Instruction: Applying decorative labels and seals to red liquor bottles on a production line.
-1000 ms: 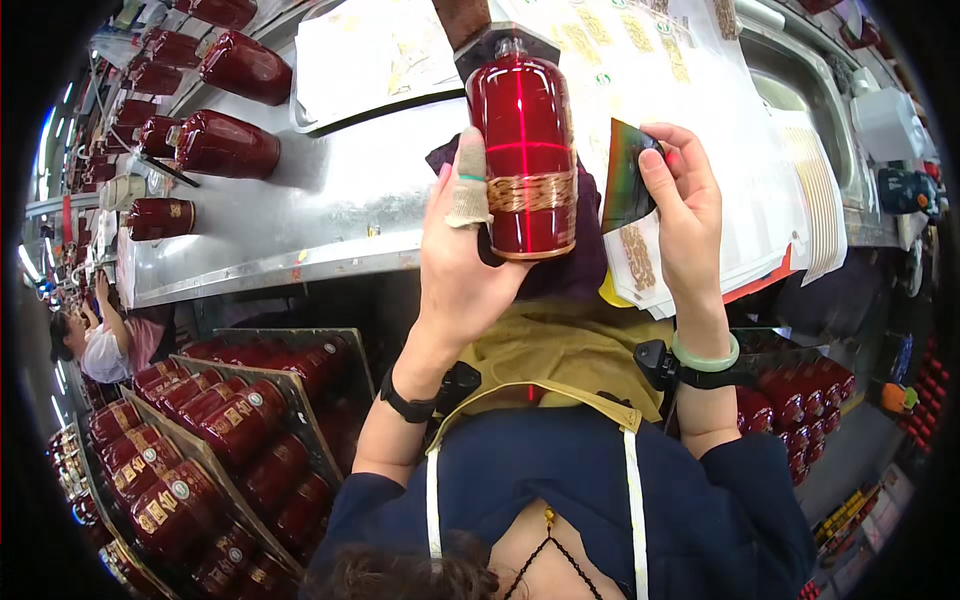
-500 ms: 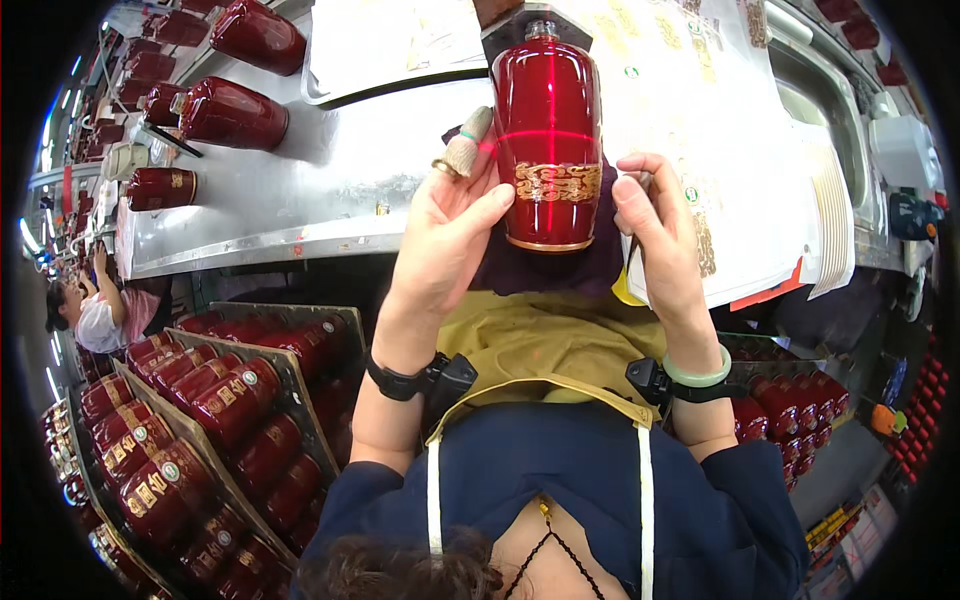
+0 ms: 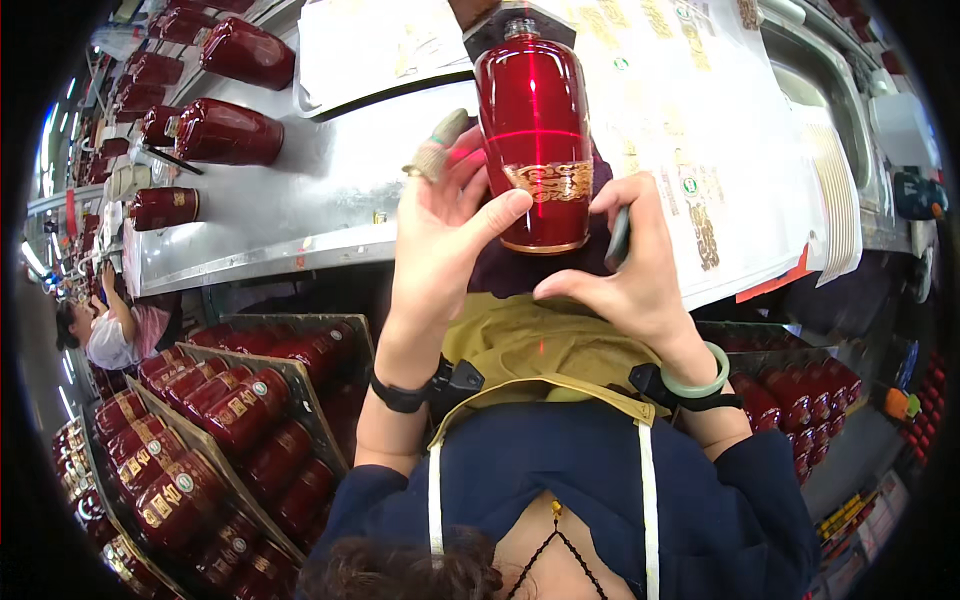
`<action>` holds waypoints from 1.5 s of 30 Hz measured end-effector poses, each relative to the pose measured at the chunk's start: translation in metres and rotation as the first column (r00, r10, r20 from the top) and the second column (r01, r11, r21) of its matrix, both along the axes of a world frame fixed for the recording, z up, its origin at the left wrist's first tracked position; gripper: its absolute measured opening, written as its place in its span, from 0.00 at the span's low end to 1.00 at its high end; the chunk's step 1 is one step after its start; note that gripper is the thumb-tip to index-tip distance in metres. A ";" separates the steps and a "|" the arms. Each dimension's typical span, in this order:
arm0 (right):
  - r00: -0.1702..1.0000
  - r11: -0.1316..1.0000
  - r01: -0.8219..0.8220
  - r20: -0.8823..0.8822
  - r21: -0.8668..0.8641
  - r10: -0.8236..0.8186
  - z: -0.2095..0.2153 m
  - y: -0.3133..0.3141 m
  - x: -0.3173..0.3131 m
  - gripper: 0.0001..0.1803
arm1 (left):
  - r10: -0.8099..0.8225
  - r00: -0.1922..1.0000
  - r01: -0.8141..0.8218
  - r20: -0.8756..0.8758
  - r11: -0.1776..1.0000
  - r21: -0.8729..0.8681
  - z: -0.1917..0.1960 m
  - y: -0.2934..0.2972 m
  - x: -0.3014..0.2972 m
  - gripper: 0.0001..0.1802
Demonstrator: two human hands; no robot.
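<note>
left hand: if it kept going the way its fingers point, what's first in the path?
Probably nothing new: the left hand already lies against the side of the red bottle. Its fingers point up the picture, past the bottle's edge; beyond them comes the bare metal table, then the white label sheets. Depth there is unclear.

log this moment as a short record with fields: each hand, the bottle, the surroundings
left hand: left hand grips the side of the red glass bottle, one finger wrapped in tape
right hand: right hand at the bottle's base, pinching a small dark tool
bottle: upright, with a gold label band
surroundings: metal workbench, label sheets, crates of red bottles
</note>
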State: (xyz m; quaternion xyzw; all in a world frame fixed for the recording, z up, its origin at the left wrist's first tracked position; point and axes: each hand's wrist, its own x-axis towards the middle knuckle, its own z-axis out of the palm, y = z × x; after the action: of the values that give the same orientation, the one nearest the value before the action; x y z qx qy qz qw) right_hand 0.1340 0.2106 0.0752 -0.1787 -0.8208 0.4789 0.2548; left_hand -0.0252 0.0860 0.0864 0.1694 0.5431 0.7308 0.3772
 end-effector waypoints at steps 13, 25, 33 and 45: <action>0.993 0.909 0.107 0.001 -0.404 -0.116 -0.014 0.001 0.004 0.30 | 0.094 0.845 -0.151 -0.527 0.986 -0.067 0.021 0.009 0.030 0.27; 0.981 0.796 0.186 0.151 -0.576 -0.120 -0.015 0.023 -0.018 0.19 | 0.113 0.823 -0.173 -0.556 0.983 -0.057 0.030 0.018 0.040 0.30; 0.978 0.775 0.186 0.189 -0.603 -0.088 -0.014 0.024 -0.021 0.29 | 0.139 0.857 -0.236 -0.496 0.962 -0.139 0.007 0.007 0.027 0.31; 0.977 0.789 0.189 0.195 -0.585 -0.090 -0.011 0.023 -0.022 0.30 | 0.057 0.966 -0.082 -0.254 0.993 -0.089 0.001 0.017 0.026 0.41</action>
State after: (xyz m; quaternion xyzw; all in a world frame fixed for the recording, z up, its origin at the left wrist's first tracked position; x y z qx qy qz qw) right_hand 0.1122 0.2333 0.0638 -0.3474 -0.6287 0.6783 0.1548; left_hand 0.0005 0.1029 0.0875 0.2223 0.6275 0.6887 0.2874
